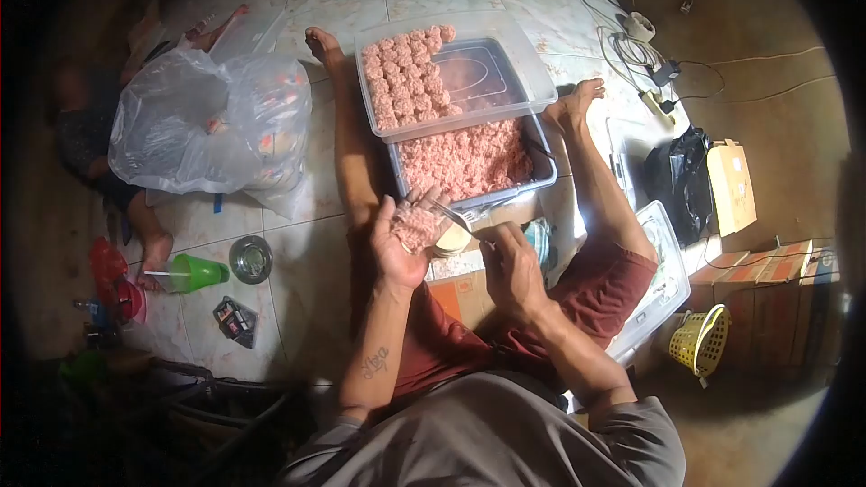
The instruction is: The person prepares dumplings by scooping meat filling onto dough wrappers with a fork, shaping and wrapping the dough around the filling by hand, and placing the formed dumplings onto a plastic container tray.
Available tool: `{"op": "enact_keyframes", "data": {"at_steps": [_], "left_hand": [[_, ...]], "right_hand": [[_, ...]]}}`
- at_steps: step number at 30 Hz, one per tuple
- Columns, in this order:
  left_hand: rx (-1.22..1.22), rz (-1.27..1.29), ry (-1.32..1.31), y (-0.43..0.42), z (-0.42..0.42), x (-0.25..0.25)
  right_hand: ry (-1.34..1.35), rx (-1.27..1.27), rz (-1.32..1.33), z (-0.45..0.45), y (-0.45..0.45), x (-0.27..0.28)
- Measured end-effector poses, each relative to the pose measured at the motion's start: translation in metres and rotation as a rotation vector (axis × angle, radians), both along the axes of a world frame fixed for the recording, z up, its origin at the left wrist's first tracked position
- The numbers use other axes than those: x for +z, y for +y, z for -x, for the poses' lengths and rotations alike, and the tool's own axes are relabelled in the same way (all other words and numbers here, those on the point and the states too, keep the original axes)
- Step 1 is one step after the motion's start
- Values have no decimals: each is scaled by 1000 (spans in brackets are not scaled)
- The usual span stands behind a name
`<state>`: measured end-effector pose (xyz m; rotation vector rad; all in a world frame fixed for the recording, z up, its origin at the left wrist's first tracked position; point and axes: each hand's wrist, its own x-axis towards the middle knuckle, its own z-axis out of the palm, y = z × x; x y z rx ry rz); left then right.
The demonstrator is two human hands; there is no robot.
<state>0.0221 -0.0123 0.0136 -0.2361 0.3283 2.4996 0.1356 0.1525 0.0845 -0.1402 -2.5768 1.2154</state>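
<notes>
My left hand [403,257] is turned palm up and cupped around a lump of pink mince [415,229]. In my right hand [516,275] is a metal fork [457,218], its tines reaching the mince by my left fingers. Beyond my hands stands a blue-grey tub [551,167] holding a mass of loose pink mince [466,160]. A clear plastic tray [539,87] rests over the tub's far part. Rows of shaped mince balls [403,77] fill the tray's left side. A round, pale-topped container [452,240] sits just below the fork, partly hidden.
My bare legs stretch along both sides of the tub. A large plastic bag [171,117], a green cup [198,273] and a glass ashtray [251,259] are on the left. Cables [622,45], a black bag [678,185] and a yellow basket [699,341] lie right. Another person sits far left.
</notes>
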Motion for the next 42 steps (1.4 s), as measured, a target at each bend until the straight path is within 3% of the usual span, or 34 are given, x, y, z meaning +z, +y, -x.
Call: {"op": "enact_keyframes", "data": {"at_steps": [3,5,7,11,16,17,19,21,23,26,28,29,30,31,32,33,36,39,42], "left_hand": [[69,166,124,7,-7,-2],[61,112,138,8,-11,2],[99,292,333,15,-14,11],[149,297,415,12,-18,9],[150,228,387,10,-15,6],[149,223,389,10,-13,6],[121,150,160,7,-8,-1],[44,168,103,-1,0,-19],[-52,-138,-9,-5,3,-36],[-29,-56,-2,-6,-2,-10],[-35,-4,-54,-7,-8,-22],[-128,-37,-11,-6,-6,-33],[-244,-255,-51,-2,-4,-38],[-302,-180,-38,6,-8,-20],[-363,-109,-24,13,-12,0],[-369,-102,-23,13,-14,11],[-343,-138,-35,5,-12,18],[-322,-234,48,4,-17,3],[-167,-129,-135,11,-19,3]], "right_hand": [[-24,4,-9,-5,-5,-7],[-67,8,-44,-7,-10,-13],[-22,9,-35,-5,-12,-27],[-15,-2,-125,-1,-10,-39],[122,-118,-207,10,-8,-51],[129,-169,-123,17,0,-56],[68,-267,-68,24,15,-42],[173,-325,-39,34,31,-32],[146,-287,-163,18,55,-49],[-252,-342,-306,-17,58,-32],[-221,-253,-199,-29,57,-17],[-141,-200,-127,-28,53,-6],[-106,-92,-55,-23,44,2],[-71,13,16,-19,37,6],[-96,173,-123,-15,42,-5],[-92,167,-117,-13,45,-1],[-161,334,-435,-4,58,22],[-129,418,-418,9,61,9],[-162,343,-396,8,59,15]]}}
